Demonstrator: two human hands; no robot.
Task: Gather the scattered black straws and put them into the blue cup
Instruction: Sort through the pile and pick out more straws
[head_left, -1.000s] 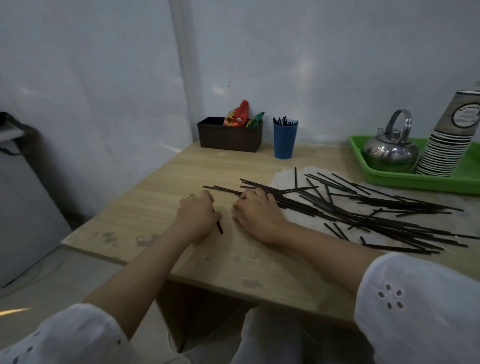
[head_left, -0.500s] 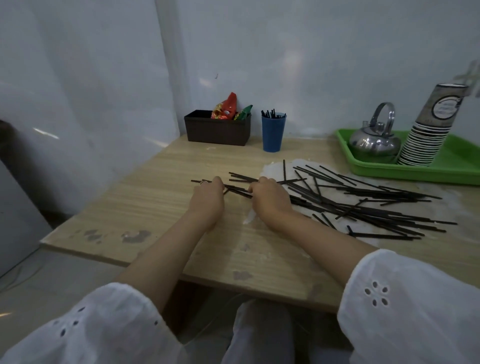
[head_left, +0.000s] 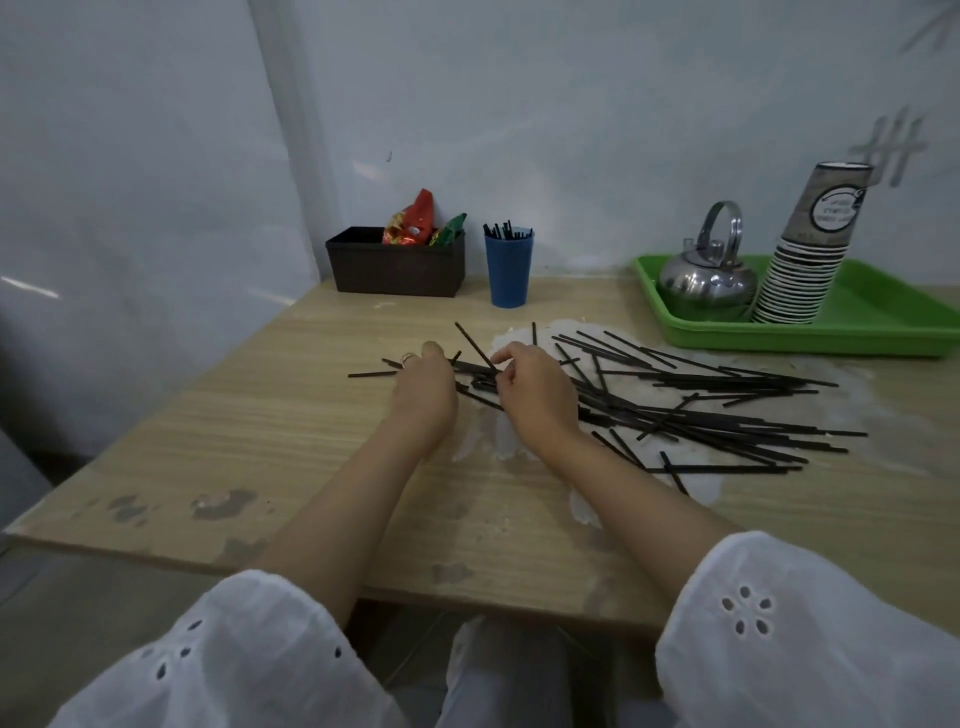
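Both forearms stretched over the tabletop (head_left: 291, 415). Left hand (head_left: 423, 384) palm down, fingers curled onto black straws (head_left: 701, 410); right hand (head_left: 535, 387) pinching one tilted straw (head_left: 475, 347). Blue cup (head_left: 508, 270) at the wall, upright, holding several straws.

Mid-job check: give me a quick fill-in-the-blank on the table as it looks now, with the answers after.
1. The blue cup already holds a few black ____.
2. The kettle and the stack of paper cups stand on a ____ tray.
3. The dark box stands to the ____ of the blue cup in the head view.
4. The ring is on the ____ hand; the right hand wears none that shows.

Answers: straws; green; left; left
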